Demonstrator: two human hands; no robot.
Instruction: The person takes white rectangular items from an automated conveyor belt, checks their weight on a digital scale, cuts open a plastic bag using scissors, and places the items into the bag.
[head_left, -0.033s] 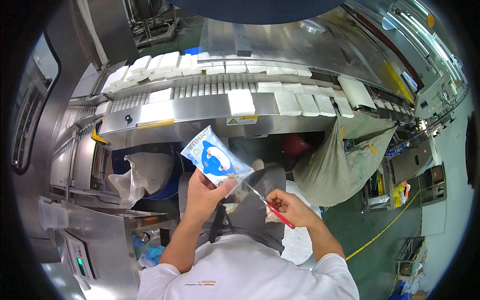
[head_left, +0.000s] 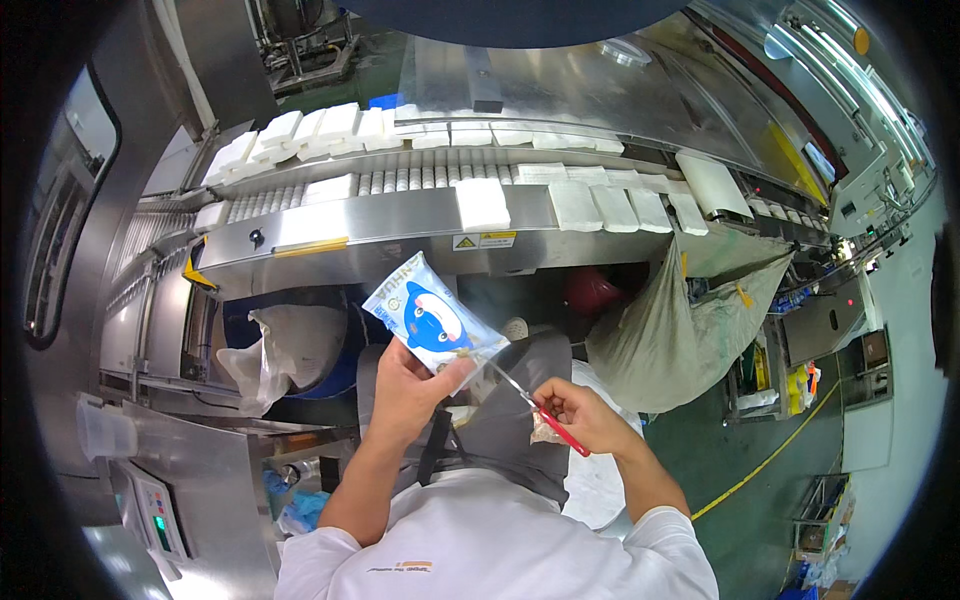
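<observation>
My left hand is closed on the lower end of a light-blue and white soft plastic pack, printed with a blue cartoon whale. The pack tilts, its upper end pointing up and left. In my right hand are scissors with red handles. Their metal blades reach up and left to the pack's lower right corner. Whether the blade tips are closed on the plastic is too small to tell. A crumpled pinkish scrap shows beside the scissor handles; what it is I cannot make out.
A roller conveyor runs across in front of me, bearing white folded wipe stacks. Below it hang a grey-green cloth sack and a blue bin with white sheeting. A scale stands at lower left.
A white stack on the conveyor rollers at the left has shifted slightly to the right, as has another near the left end. My hands, the pack and the scissors look unmoved.
</observation>
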